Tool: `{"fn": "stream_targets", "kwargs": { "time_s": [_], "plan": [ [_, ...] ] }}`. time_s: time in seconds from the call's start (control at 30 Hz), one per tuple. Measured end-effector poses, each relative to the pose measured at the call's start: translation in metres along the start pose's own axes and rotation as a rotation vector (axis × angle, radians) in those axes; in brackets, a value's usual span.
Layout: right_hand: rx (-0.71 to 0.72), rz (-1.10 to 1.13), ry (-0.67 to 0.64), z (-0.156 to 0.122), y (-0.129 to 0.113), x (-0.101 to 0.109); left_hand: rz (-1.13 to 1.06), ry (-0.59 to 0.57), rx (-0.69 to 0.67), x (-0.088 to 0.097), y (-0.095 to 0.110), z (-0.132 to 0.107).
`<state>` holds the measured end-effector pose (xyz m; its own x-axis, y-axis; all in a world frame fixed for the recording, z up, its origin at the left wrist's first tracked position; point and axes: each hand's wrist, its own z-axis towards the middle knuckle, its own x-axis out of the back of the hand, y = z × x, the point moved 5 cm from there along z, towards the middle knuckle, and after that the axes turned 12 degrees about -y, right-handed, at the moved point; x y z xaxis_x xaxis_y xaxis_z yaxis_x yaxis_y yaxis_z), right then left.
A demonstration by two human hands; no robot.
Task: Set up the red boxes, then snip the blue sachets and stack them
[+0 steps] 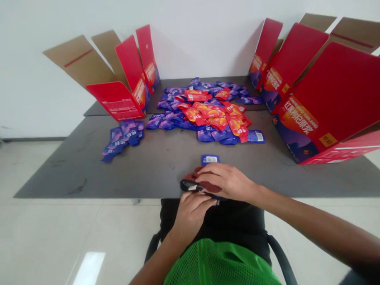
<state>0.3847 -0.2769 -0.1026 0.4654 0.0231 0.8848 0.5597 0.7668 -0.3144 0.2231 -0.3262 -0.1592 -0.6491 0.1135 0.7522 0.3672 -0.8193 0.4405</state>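
At the lower centre of the frame, by the near edge of the grey table point(159, 168), both hands are on a dark red item point(211, 186) with a black rim; what it is cannot be made out. The left hand point(191, 211) comes from below, its fingers bent and closed on the item's near edge. The right hand point(227, 180) reaches in from the right with its fingers slightly parted and curved over the top; its thumb is hidden, so whether it grips or only rests there cannot be told. Just beyond the item lies a blue packet point(210, 159) with a barcode label. In the upper middle is a loose pile of purple packets point(167, 124) with red-orange packets point(207, 110) heaped on them, and left of centre lies a smaller purple group point(124, 136), apart from the pile. Red boxes with raised flaps stand at both sides: left boxes point(113, 99) at the upper left, right boxes point(340, 91) at the upper right. A green mesh garment point(209, 266) fills the bottom centre.
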Motion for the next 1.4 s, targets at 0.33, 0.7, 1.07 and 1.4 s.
{"fn": "stream_targets", "kwargs": {
  "time_s": [0.33,0.7,1.07,1.4],
  "plan": [
    [-0.175,-0.098,0.137,0.021,0.036,0.024,-0.018,0.022,-0.016,0.003,0.001,0.002],
    [-0.128,-0.103,0.092,0.022,0.059,0.008,-0.028,-0.011,-0.011,0.000,-0.002,-0.001],
    [-0.042,0.030,0.001,0.003,0.006,-0.007,-0.030,-0.012,0.011,0.000,-0.002,0.001],
    [-0.084,-0.052,0.097,0.013,0.022,0.018,-0.039,0.017,-0.004,0.001,-0.001,0.000]
  ]
}}
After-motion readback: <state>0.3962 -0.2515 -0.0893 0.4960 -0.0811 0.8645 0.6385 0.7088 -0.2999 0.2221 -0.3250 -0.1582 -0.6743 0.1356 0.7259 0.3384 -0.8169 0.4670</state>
